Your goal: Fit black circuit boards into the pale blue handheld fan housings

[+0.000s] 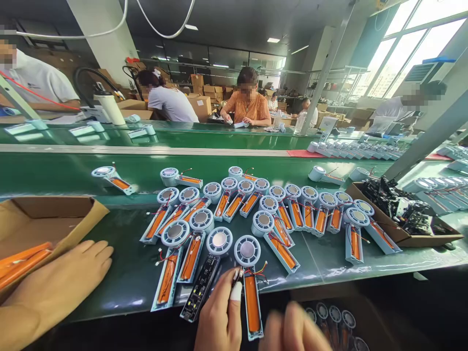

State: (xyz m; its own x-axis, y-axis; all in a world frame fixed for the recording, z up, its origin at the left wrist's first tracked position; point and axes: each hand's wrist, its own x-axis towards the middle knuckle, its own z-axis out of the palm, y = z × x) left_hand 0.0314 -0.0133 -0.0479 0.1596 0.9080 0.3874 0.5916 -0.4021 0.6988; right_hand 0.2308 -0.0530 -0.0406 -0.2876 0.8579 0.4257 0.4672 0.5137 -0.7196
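My left hand (221, 312), a white cover on its thumb, pinches a small wire connector (239, 274) beside the nearest handheld fan unit (252, 302). This unit has a round light-blue head and an open handle with an orange battery cell inside; thin wires stick out from its neck. The handle overhangs the bench's front edge. My right hand (294, 327) is smeared by motion just right of the handle, its fingers looking curled. Left of my left hand lies another fan unit (219, 241), with a black circuit board (200, 288) over its handle.
Several similar fan units (281, 251) crowd the green bench (127, 263). A co-worker's hand (78, 268) rests by a cardboard box (54, 209) holding orange cells. Right stands a box (405, 236) of black boards. Fan units (334, 314) also lie below the bench edge.
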